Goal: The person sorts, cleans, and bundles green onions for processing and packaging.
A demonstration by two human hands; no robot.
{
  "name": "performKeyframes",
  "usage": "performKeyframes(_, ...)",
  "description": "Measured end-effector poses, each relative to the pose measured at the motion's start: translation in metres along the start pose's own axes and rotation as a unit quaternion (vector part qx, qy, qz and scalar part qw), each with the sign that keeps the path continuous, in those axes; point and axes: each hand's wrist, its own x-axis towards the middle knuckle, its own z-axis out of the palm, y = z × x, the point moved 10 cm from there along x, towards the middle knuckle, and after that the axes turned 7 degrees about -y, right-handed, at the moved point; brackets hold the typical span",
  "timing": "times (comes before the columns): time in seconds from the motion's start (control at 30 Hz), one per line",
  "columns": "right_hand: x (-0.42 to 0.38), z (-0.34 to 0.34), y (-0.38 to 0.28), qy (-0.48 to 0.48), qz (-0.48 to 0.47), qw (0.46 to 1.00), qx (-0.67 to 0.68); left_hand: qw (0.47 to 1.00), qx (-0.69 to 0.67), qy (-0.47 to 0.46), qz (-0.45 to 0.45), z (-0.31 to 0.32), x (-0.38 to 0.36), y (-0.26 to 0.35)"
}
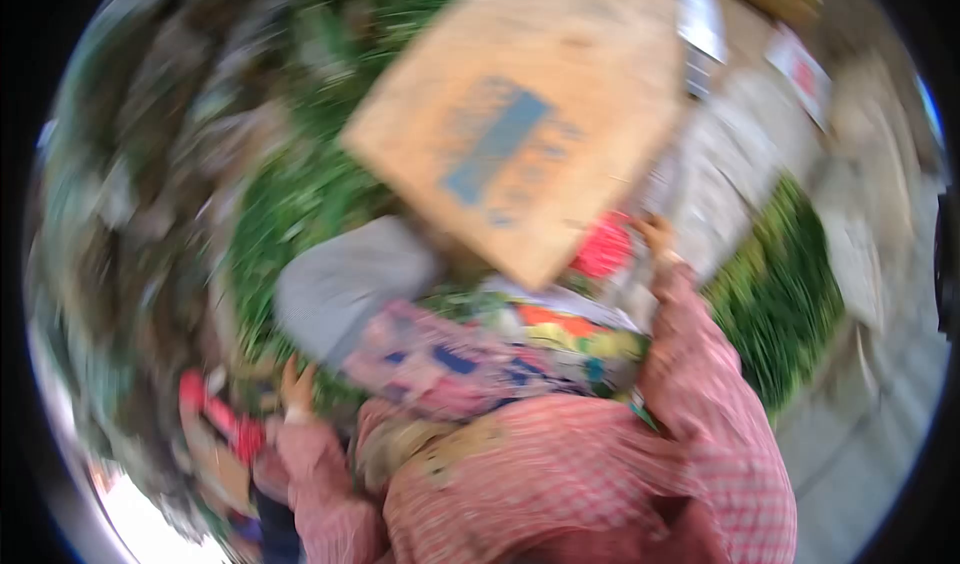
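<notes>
My left hand (297, 392) is low on the left, beside the edge of a heap of long green leafy stalks (290, 229). Its fingers look apart, and no object shows in them. On the other side, my right hand (657, 236) is right next to a bright pinkish-red bundle (605, 245), perhaps touching it. Motion blur hides how those fingers are closed. Between my hands stands a large tan board or carton face (530, 114) with blue print. Below it lie a grey rounded cloth-like thing (350, 279) and a pink-and-blue patterned cloth (440, 359).
More green stalks (785, 294) lie at the right, near a pale wrapped stack (730, 164). A colourful printed packet (570, 329) is close to my body. Brown clutter fills the left side, and a pinkish-red strap-like thing (225, 419) lies low there.
</notes>
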Motion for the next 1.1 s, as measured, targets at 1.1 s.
performKeyframes(1.1, -0.149, 0.646, -0.512, -0.4, -0.55, 0.408, -0.609, 0.88, 0.437, -0.022, 0.186, 0.029, 0.232, 0.093)
